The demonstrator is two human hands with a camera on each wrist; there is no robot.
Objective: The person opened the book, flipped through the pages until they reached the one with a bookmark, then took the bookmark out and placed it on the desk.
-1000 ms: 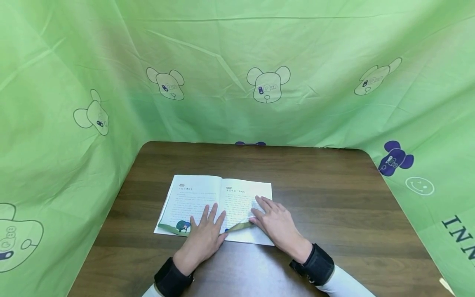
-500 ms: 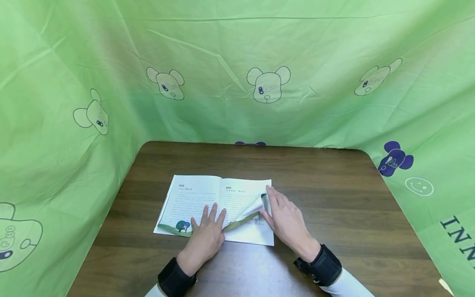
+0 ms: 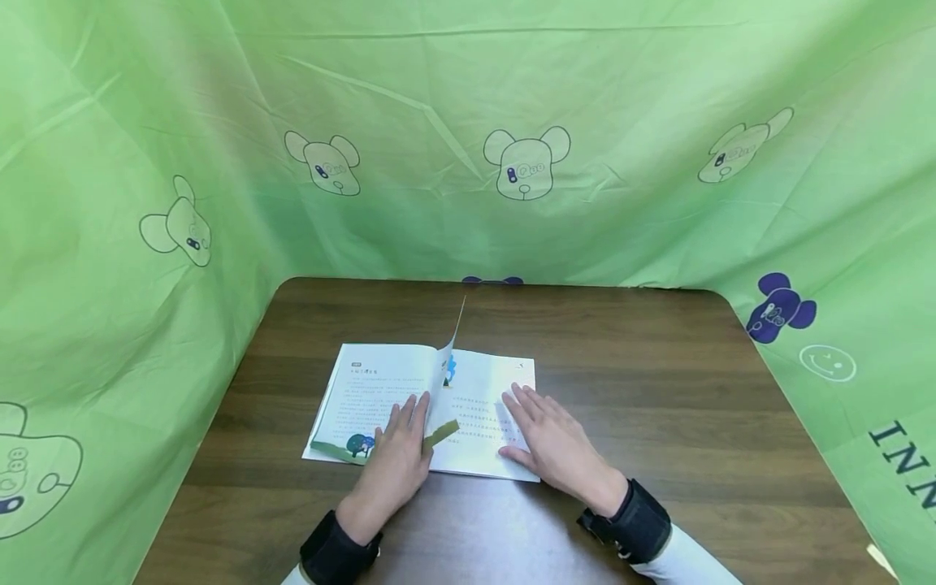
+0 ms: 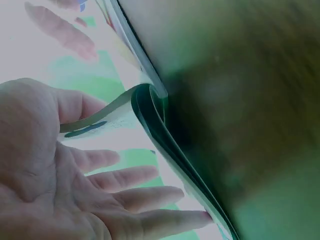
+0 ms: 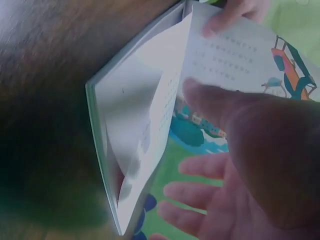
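An open book (image 3: pixel 387 374) with printed text and small pictures lies on the table. One page (image 3: pixel 443 433) stands up along the fold, its green-printed bottom edge curving beside my left hand. My left hand (image 3: pixel 391 467) rests over the lower left page with fingers stretched out. In the left wrist view, the curved page (image 4: pixel 122 129) runs into the space between thumb and forefinger. My right hand (image 3: pixel 556 443) lies on the right page with fingers extended and thumb apart. Coloured drawings show in the right wrist view.
The brown wooden table (image 3: pixel 621 349) extends around the book on all sides. A green cloth (image 3: pixel 424 227) with bear-head drawings hangs behind and beside it. Each wrist carries a black band (image 3: pixel 630 520).
The right page has lifted and swung left to stand near the fold, uncovering another page. My right hand moved right along with the page edge, then came down on the page beneath.
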